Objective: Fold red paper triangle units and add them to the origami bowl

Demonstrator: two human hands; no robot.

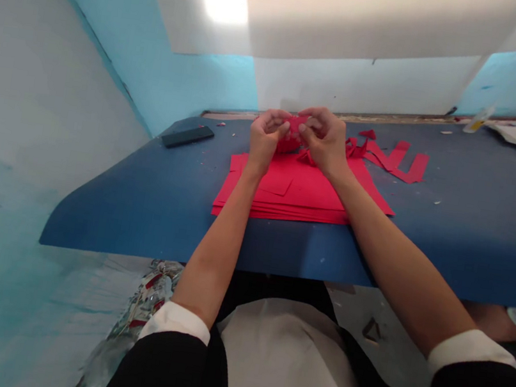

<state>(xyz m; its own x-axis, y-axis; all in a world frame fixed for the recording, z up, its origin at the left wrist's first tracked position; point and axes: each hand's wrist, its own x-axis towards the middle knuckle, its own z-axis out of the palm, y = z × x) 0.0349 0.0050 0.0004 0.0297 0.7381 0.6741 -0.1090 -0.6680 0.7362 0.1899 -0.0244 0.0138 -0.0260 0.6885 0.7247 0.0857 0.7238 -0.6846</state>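
Red paper forms the small paper piece (pixel 289 141), which is positioned between the two hands, above the far part of a sheet stack (pixel 321 193) on the blue worktop (pixel 111 204). The piece lies to the right of the left hand (pixel 264 141) and to the left of the right hand (pixel 326 142); both hands are in contact with it, so neither is nearer. The fingers of each hand are narrow, pinching the piece with the thumbs on the side facing the wearer. Its long axis cannot be determined, because the fingers cover both ends. Visible surface: saturated red, with pale marks near the upper edge that are too small to read; the lower portion extends below the thumbs and appears rounded. Twisted red scraps (pixel 307 156) lie just beside it, toward the right hand; flat red strips (pixel 401 166) lie farther right on the worktop.
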